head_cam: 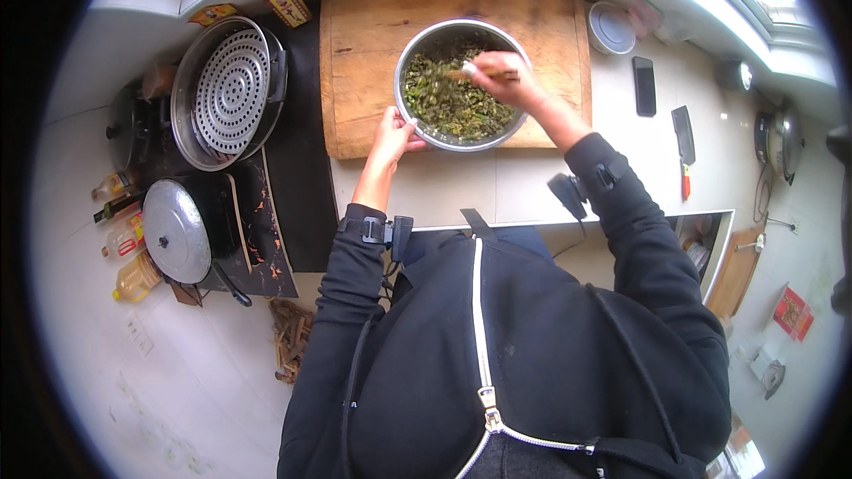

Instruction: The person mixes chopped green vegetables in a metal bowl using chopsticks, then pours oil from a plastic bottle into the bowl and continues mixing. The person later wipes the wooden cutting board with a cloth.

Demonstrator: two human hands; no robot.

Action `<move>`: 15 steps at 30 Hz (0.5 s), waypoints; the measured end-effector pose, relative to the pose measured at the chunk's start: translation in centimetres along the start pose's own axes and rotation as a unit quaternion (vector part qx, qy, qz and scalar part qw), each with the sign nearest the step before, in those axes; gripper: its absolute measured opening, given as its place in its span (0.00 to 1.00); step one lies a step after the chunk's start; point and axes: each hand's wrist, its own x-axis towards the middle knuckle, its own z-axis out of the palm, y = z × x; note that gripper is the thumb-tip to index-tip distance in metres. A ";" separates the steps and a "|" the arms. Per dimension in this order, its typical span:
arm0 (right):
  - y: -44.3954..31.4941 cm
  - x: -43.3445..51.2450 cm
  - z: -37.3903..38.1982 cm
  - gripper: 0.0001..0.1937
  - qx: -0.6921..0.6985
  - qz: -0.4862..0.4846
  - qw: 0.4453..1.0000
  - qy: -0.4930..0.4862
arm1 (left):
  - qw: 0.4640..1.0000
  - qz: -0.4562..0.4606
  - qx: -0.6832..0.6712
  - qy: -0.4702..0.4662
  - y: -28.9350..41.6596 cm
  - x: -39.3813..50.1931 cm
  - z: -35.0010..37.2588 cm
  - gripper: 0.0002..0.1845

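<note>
A round metal bowl (400, 101) stands on a thick wooden cutting board (363, 66). Chopped green filling (466, 110), partly motion-blurred, lies in it. My left hand (393, 136) grips the bowl's rim at the lower left, thumb near the edge and fingers against the outer wall. Above the filling, my right hand (500, 80) is closed around what looks like wooden chopsticks (459, 73); their far ends are blurred over the filling.
To the right are a lidded tub (612, 28), a phone (644, 86) and a cleaver (683, 136) with a red handle. At left stand a steamer pot with a perforated tray (233, 92), a lidded pan (176, 231) and several bottles (138, 276).
</note>
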 end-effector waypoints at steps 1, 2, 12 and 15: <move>-1.0 -1.1 -0.1 0.06 0.023 -0.067 0.998 0.000 | 1.000 0.002 -0.004 0.001 0.0 0.0 0.0 0.10; -2.0 -2.3 -0.8 0.06 0.011 -0.065 0.997 -0.037 | 1.000 0.002 -0.005 0.004 0.0 -0.1 0.1 0.09; -6.1 -3.8 0.2 0.07 0.063 -0.034 0.997 -0.037 | 0.999 0.003 -0.001 -0.036 0.4 -0.4 -0.4 0.12; -3.1 -3.6 1.9 0.06 0.054 0.034 0.997 0.031 | 1.000 -0.004 0.005 -0.019 0.2 -0.4 -0.5 0.12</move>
